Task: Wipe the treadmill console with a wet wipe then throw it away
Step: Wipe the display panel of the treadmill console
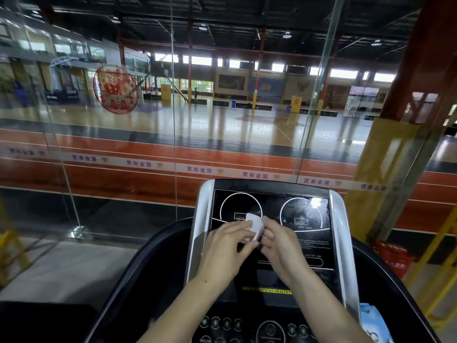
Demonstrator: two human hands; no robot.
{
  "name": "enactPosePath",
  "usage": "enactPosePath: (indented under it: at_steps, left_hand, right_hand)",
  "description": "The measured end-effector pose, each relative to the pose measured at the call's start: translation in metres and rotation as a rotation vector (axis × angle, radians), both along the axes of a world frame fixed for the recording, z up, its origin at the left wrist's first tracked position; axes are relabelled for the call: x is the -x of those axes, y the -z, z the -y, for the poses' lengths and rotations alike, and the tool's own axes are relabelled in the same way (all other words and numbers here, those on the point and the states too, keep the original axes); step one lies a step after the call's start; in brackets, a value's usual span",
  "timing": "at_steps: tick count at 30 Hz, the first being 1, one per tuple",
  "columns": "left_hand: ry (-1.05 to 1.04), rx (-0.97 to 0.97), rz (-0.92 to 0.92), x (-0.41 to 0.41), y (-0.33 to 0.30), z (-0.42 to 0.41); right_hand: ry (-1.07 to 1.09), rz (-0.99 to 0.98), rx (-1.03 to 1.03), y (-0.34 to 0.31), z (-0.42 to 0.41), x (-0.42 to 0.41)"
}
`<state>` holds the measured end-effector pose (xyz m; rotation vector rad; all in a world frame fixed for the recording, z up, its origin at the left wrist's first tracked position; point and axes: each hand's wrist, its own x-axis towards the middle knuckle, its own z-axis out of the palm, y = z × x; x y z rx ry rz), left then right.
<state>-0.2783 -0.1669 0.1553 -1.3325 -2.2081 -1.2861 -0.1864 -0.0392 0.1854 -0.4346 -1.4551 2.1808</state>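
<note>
Round buttons on the lower panel are seen nearest the camera, partly crossed by both forearms. At the bottom right edge, a blue-and-white pack is partly shown beside the treadmill console; what it holds cannot be told. Above the console's dark screen, a folded white wet wipe is pinched between the left hand and the right hand, whose fingers are closed on its opposite edges. Much of the screen's middle is covered by the hands. A glass wall with a red round decal is seen behind the console, and a red crate is seen on the floor at right.
</note>
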Motion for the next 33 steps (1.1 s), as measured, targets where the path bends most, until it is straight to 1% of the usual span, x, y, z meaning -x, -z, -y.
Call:
enactPosePath:
  at_steps: [2,6,7,8,9,11,13,14,15,16,18,19,20,22,25,26,28,30,33]
  left_hand:
    - [0.008,0.022,-0.008,0.001,0.002,0.004]
    - [-0.059,0.031,-0.018,0.013,0.004,0.018]
    - [-0.084,0.028,-0.019,0.018,0.004,0.022]
    - [-0.115,0.027,-0.025,0.023,0.004,0.027]
    - [-0.150,0.036,-0.037,0.029,0.004,0.030]
    - [-0.219,0.087,-0.066,0.041,0.004,0.034]
    - [-0.256,0.149,-0.091,0.054,0.005,0.033]
    - [-0.263,0.177,-0.106,0.061,0.005,0.032]
    - [-0.265,0.205,-0.126,0.067,0.006,0.031]
    - [-0.262,0.238,-0.146,0.073,0.009,0.030]
    - [-0.255,0.318,-0.183,0.080,0.016,0.027]
    - [-0.256,0.346,-0.207,0.083,0.020,0.027]
    - [-0.258,0.355,-0.229,0.085,0.024,0.026]
    - [-0.262,0.337,-0.251,0.090,0.029,0.027]
    - [-0.294,0.334,-0.267,0.102,0.030,0.025]
    - [-0.314,0.350,-0.269,0.108,0.030,0.024]
    - [-0.344,0.399,-0.270,0.117,0.033,0.024]
    - [-0.350,0.442,-0.287,0.120,0.040,0.024]
    - [-0.371,0.417,-0.301,0.121,0.048,0.024]
  right_hand:
    - [-0.003,0.011,-0.117,0.003,-0.001,0.001]
    - [0.114,0.044,-0.118,0.008,-0.011,0.014]
    - [0.144,0.056,-0.135,0.006,-0.014,0.018]
    - [0.195,0.079,-0.205,0.003,-0.018,0.023]
    - [0.264,0.111,-0.356,-0.002,-0.020,0.029]
    - [0.439,0.143,-0.779,-0.015,-0.024,0.039]
    - [0.565,0.050,-1.107,-0.027,-0.023,0.053]
    - [0.575,0.007,-1.257,-0.027,-0.025,0.062]
    - [0.536,0.023,-1.404,-0.023,-0.027,0.075]
    - [0.472,0.097,-1.534,-0.017,-0.028,0.087]
    - [0.349,0.222,-1.723,0.006,-0.026,0.103]
    - [0.314,0.214,-1.790,0.020,-0.026,0.109]
    - [0.284,0.185,-1.823,0.030,-0.026,0.110]
    - [0.242,0.149,-1.815,0.036,-0.022,0.102]
    - [0.159,0.202,-1.758,0.039,-0.027,0.094]
    - [0.129,0.210,-1.772,0.039,-0.028,0.093]
    - [0.069,0.205,-1.883,0.044,-0.032,0.094]
    - [0.012,0.241,-1.997,0.043,-0.038,0.095]
    - [0.003,0.265,-2.049,0.027,-0.036,0.104]
